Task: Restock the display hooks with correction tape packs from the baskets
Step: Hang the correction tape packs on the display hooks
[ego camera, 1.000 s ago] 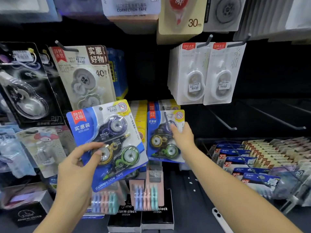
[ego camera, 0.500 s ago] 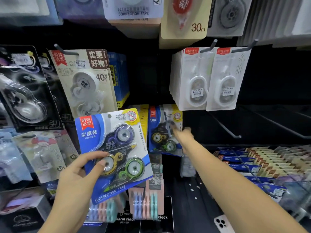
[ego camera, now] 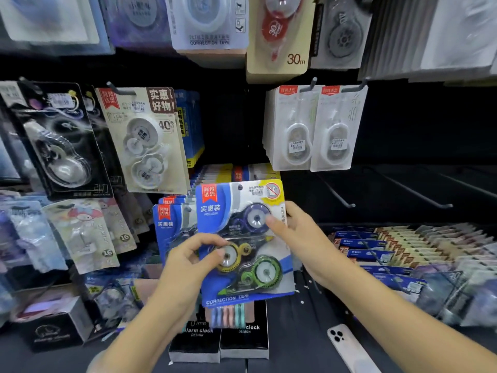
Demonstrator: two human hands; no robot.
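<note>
The blue cardboard blister pack of correction tape (ego camera: 243, 243) stands upright, long axis vertical, hanging hole at the top, in front of the same packs on the display. Under clear plastic it shows 3 round dispensers: purple, yellow, green. The left hand (ego camera: 188, 267) and right hand (ego camera: 301, 238) both grasp it.

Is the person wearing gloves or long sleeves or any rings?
No. Both forearms are bare as far as the picture shows, so no sleeves are visible. The left hand and right hand have no gloves, and no rings, watch or bracelet show. The fingernails look short and plain.
</note>
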